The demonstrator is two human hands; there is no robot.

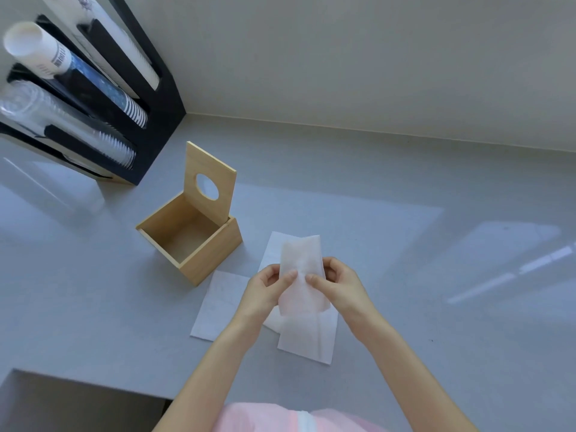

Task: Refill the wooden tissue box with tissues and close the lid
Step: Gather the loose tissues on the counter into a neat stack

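Observation:
The wooden tissue box (215,254) stands on the grey counter, left of centre, with nothing inside. Its lid (207,169), with a round hole, is swung up and stands upright at the back. To the right of the box, above the counter, I hold a folded white tissue (300,269) between both hands. My left hand (268,289) pinches its left edge and my right hand (338,283) pinches its right edge. More white tissues lie flat on the counter: one (218,304) under my left wrist, others (308,341) beneath the held tissue.
A black cup dispenser rack (103,88) with stacks of paper and plastic cups stands at the back left against the wall. The grey counter (436,260) stretches to the right. A cut-out edge (78,391) of the counter lies at the lower left.

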